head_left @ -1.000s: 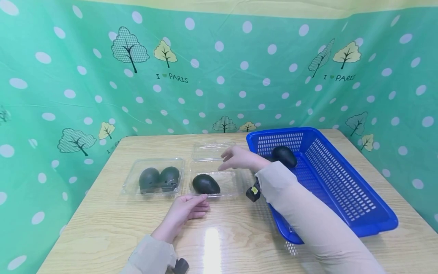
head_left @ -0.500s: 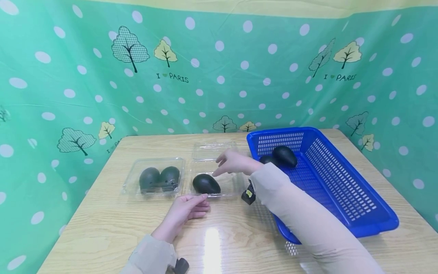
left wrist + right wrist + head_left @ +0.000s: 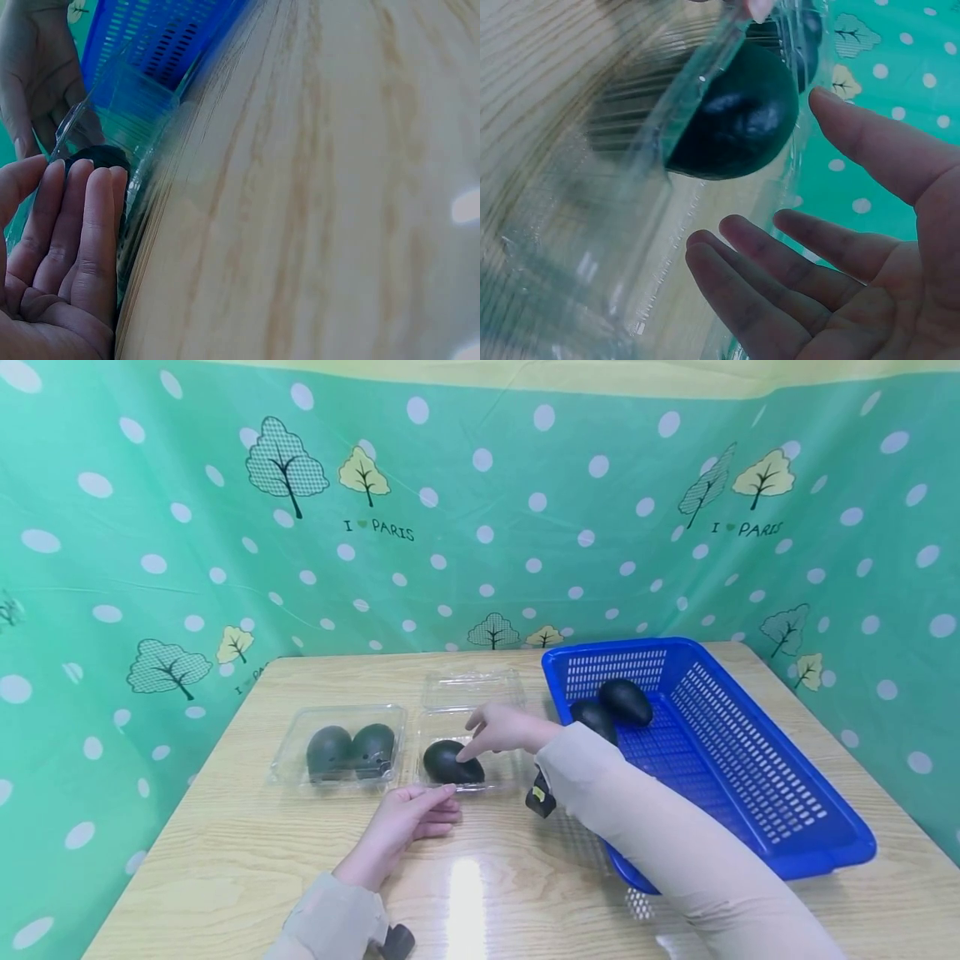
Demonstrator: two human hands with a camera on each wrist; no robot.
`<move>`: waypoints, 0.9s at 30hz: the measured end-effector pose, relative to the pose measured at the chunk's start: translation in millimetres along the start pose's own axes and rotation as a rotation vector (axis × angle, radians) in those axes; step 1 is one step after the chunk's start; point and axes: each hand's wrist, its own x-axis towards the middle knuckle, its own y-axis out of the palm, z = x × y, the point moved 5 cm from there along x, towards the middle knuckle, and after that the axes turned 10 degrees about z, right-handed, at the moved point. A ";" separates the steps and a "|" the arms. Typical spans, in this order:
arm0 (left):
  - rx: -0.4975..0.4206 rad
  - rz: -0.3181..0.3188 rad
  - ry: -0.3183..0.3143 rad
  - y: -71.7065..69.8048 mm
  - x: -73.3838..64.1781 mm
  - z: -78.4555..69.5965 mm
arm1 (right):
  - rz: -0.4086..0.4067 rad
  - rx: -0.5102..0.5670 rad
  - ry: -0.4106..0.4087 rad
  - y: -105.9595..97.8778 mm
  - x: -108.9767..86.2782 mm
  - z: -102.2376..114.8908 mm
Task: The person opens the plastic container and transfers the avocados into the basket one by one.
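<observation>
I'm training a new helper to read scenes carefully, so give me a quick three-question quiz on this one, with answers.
1. How many dark fruits can be seen in the blue basket?
2. True or false: the right hand is inside the blue basket.
3. Which is the left hand at?
A) the patterned curtain
B) the near edge of the open clear container
C) the blue basket

Key:
1. Two.
2. False; it is over the open clear container, beside the single fruit there.
3. B.
</observation>
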 end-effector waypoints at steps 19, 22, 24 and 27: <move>-0.008 0.020 0.011 0.1 0.2 1.0 | -0.009 -0.138 -0.012 16.1 13.9 -0.7; -0.007 0.021 0.015 -0.2 -0.8 -0.1 | -0.011 -0.159 -0.001 16.8 15.4 -1.2; -0.005 0.025 0.015 -0.5 -1.5 -0.6 | -0.016 -0.174 0.002 17.1 15.7 -0.9; -0.006 0.030 0.019 -0.4 -2.9 -1.9 | -0.018 -0.181 -0.001 18.3 16.1 0.0</move>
